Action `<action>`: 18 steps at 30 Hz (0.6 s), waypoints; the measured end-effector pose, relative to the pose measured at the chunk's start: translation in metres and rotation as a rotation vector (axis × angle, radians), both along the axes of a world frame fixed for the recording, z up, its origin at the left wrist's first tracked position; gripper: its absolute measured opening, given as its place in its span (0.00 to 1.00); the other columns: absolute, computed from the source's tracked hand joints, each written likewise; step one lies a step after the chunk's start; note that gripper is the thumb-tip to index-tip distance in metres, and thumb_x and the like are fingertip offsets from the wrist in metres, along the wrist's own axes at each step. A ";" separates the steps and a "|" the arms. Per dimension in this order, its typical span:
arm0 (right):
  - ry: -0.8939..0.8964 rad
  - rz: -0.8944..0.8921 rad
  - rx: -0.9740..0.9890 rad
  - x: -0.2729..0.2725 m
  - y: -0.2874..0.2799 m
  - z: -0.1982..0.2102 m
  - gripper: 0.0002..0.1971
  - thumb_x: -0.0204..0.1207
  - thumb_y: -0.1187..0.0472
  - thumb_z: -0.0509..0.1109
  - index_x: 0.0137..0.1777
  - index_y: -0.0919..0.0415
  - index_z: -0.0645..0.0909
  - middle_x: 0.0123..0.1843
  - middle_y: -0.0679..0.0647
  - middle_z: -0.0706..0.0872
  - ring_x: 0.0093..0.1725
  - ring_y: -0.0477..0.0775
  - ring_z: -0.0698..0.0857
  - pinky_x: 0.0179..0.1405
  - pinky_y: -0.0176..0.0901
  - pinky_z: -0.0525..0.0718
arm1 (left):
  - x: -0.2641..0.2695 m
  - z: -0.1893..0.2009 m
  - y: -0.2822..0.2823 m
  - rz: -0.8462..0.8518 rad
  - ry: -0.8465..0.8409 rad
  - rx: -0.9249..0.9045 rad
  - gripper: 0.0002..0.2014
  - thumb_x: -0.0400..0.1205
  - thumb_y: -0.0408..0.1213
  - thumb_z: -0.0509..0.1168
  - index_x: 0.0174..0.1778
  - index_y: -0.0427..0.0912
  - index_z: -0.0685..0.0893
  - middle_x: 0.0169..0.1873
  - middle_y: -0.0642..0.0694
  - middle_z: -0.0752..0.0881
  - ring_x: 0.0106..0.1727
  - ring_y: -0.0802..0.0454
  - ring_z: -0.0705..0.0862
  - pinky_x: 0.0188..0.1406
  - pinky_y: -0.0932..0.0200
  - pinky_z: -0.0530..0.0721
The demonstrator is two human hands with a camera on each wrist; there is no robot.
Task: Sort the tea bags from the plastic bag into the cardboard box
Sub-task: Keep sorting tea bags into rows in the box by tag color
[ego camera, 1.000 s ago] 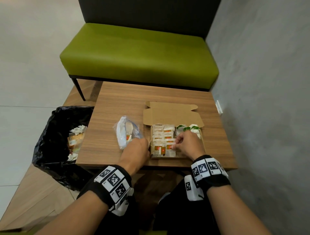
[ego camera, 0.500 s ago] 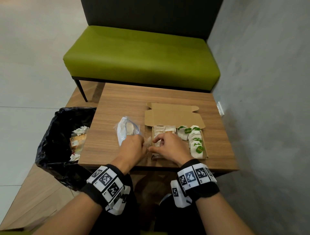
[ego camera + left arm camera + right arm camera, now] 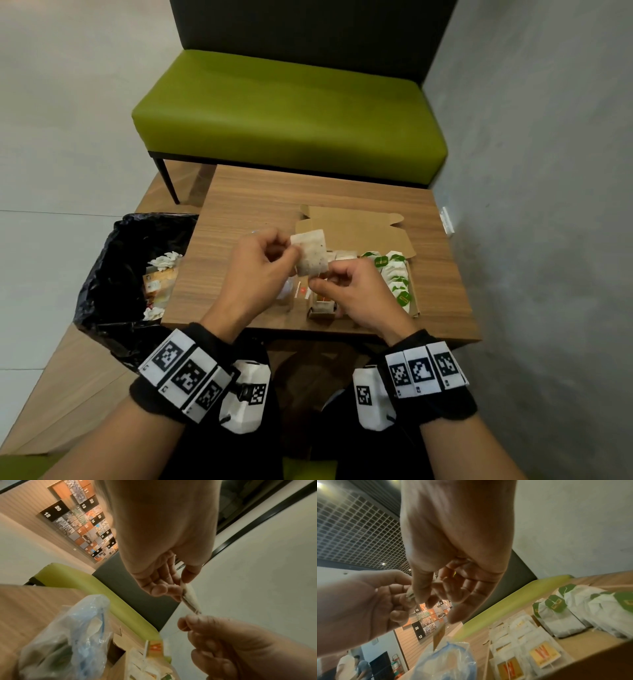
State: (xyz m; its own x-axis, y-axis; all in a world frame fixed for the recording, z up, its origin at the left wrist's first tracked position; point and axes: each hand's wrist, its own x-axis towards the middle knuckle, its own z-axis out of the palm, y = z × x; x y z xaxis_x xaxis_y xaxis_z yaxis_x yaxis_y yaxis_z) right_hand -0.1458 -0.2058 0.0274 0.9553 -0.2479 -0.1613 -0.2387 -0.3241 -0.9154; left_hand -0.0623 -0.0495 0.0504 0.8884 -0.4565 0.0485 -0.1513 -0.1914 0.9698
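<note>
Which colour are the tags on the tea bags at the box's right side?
Green tags, clearest in the right wrist view.

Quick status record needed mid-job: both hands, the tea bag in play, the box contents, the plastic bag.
left hand: pinches the tea bag's upper left edge
right hand: pinches at the bag's lower edge; a string shows there in the left wrist view
tea bag: held up above the table, over the box's left side
cardboard box: lid open; orange-tagged bags left, green-tagged bags right
plastic bag: on the table, left of the box
</note>
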 end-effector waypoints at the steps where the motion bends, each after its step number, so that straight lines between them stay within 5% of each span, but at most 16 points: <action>1: 0.004 0.005 0.038 -0.005 0.002 0.002 0.05 0.77 0.60 0.78 0.46 0.62 0.90 0.32 0.57 0.81 0.30 0.50 0.78 0.27 0.47 0.83 | -0.002 0.001 0.001 0.014 0.046 -0.042 0.06 0.83 0.32 0.68 0.40 0.41 0.84 0.27 0.50 0.86 0.27 0.62 0.83 0.27 0.69 0.78; 4: -0.021 0.000 0.109 -0.022 0.007 0.006 0.05 0.77 0.62 0.77 0.46 0.65 0.89 0.33 0.57 0.83 0.29 0.49 0.81 0.24 0.45 0.85 | -0.008 0.001 0.005 0.041 0.080 -0.093 0.05 0.83 0.32 0.68 0.45 0.33 0.84 0.30 0.42 0.88 0.27 0.60 0.83 0.26 0.70 0.78; 12: 0.070 0.087 0.128 -0.057 0.034 0.003 0.03 0.77 0.62 0.77 0.45 0.61 0.89 0.37 0.65 0.84 0.32 0.49 0.80 0.28 0.43 0.83 | -0.033 0.006 0.014 0.088 0.177 -0.138 0.07 0.84 0.32 0.66 0.39 0.39 0.80 0.24 0.42 0.86 0.24 0.57 0.81 0.22 0.66 0.77; 16: 0.081 0.051 0.074 -0.073 0.037 -0.006 0.02 0.77 0.60 0.77 0.47 0.56 0.90 0.28 0.45 0.82 0.27 0.46 0.76 0.29 0.42 0.78 | -0.045 0.010 0.019 0.027 0.292 -0.156 0.07 0.84 0.31 0.65 0.40 0.37 0.79 0.19 0.50 0.80 0.21 0.57 0.77 0.22 0.65 0.75; 18: 0.078 0.048 0.020 -0.079 0.037 -0.007 0.03 0.77 0.60 0.77 0.49 0.52 0.91 0.27 0.49 0.85 0.27 0.48 0.78 0.32 0.42 0.79 | -0.053 0.008 0.023 0.001 0.295 -0.118 0.07 0.84 0.31 0.65 0.40 0.38 0.79 0.20 0.47 0.79 0.22 0.56 0.75 0.24 0.66 0.75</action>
State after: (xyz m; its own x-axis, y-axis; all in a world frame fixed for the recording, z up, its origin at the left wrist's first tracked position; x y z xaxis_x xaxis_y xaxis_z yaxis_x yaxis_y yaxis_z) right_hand -0.2246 -0.1684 0.0202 0.9502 -0.1985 -0.2404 -0.2945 -0.3185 -0.9010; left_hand -0.1152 -0.0264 0.0585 0.8723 -0.4624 -0.1588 0.1398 -0.0754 0.9873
